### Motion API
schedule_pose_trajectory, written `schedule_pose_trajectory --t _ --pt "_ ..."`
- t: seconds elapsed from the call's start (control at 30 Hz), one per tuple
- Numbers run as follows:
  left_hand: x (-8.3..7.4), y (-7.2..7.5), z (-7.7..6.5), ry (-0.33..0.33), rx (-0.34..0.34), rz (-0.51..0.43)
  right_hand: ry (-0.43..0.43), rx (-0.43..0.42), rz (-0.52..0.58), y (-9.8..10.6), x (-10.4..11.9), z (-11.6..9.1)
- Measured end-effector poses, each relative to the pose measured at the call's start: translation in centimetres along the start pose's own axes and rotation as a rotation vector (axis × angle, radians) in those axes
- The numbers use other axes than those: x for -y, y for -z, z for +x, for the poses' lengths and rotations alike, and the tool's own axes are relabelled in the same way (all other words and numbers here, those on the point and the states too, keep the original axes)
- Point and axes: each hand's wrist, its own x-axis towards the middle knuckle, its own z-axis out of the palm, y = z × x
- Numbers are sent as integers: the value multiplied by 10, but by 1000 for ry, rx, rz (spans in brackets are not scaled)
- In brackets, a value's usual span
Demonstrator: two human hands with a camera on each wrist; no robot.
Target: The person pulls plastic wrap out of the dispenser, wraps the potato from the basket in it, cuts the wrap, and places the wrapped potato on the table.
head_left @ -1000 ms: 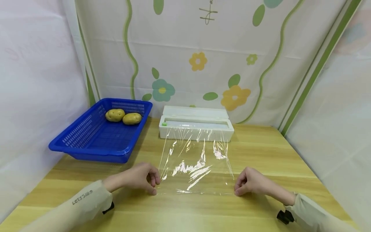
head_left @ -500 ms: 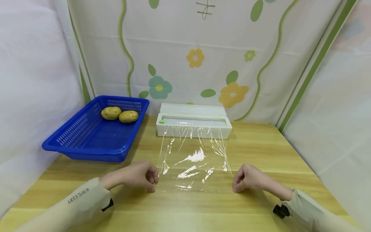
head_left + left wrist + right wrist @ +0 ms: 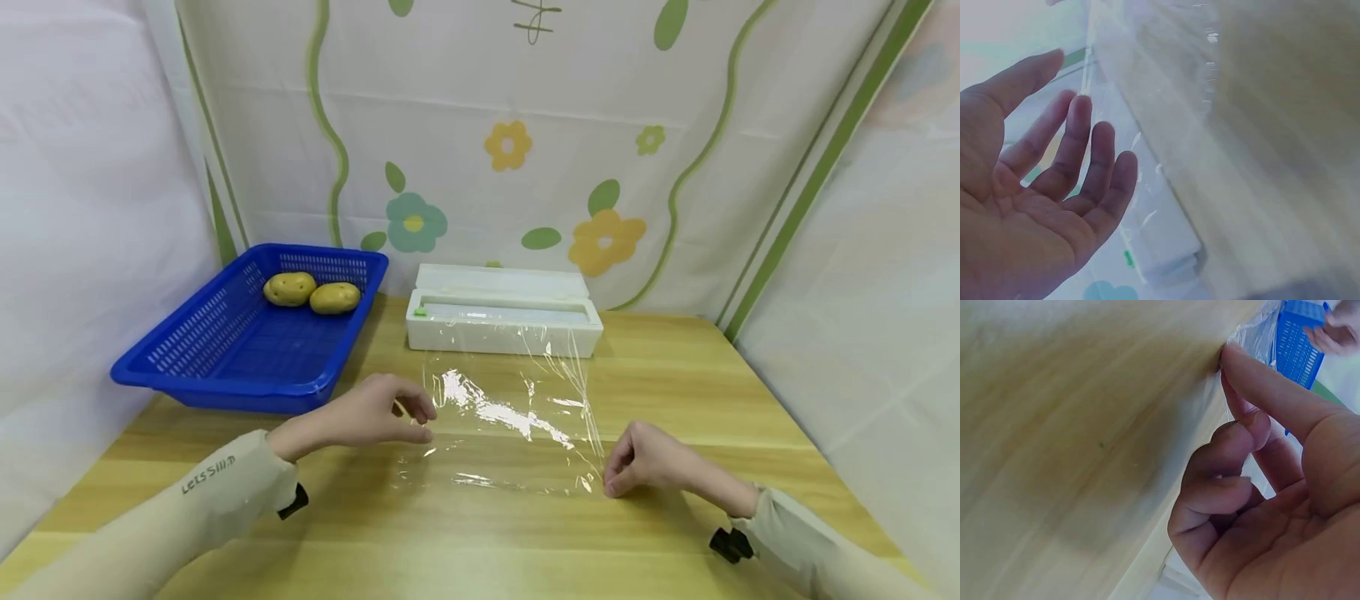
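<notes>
A sheet of clear plastic wrap [image 3: 510,417] stretches over the table from a white wrap dispenser box [image 3: 502,337] whose lid stands raised. At the sheet's near right corner my right hand [image 3: 648,462] pinches the film between thumb and index finger, also seen by the right wrist camera, where the hand's [image 3: 1272,469] other fingers are curled. My left hand [image 3: 375,412] hovers at the sheet's left edge with thumb and fingers apart. In the left wrist view this hand [image 3: 1054,169] has loosely bent fingers and nothing between them.
A blue plastic basket [image 3: 225,387] stands at the left with two potatoes [image 3: 290,289] inside. On the box's left end is a small green piece [image 3: 420,312]. Fabric walls with printed flowers [image 3: 507,147] enclose the wooden table [image 3: 480,546] at the back and sides.
My left hand has let go of the wrap's near left corner and moved forward and a little right, its fingers opening. The right hand keeps its pinch in place; the sheet's left side has slackened.
</notes>
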Motion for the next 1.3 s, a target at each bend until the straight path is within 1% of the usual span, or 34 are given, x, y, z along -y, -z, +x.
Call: schedule_pose_trajectory --t 0.13,0.23,0.33,0.47,0.57,0.7,0.77,0.83,1.0,1.17,1.3 --pt "-12 17 8 2 -48 -46 -8 2 -25 1 1 1" --pt "-23 34 14 21 -93 -84 -7 6 -35 2 2 3" --pt "-31 53 21 38 -134 -114 -11 11 -30 2 4 3" --pt "-32 80 28 68 -174 -150 -5 15 -5 2 4 1" --pt "-28 102 30 124 -217 -215 4 23 4 1 3 1" --pt "-16 133 29 203 -300 -321 16 29 12 1 1 2" --pt "-7 147 28 221 -339 -352 20 29 31 1 0 2" --pt "4 157 28 222 -359 -369 14 39 54 0 -1 -1" --pt "36 174 31 217 -372 -410 -15 64 108 -3 -4 -10" --pt "63 191 35 208 -386 -485 -13 49 118 -4 -4 -11" --pt "80 194 35 213 -404 -556 -20 48 133 -6 -3 -12"
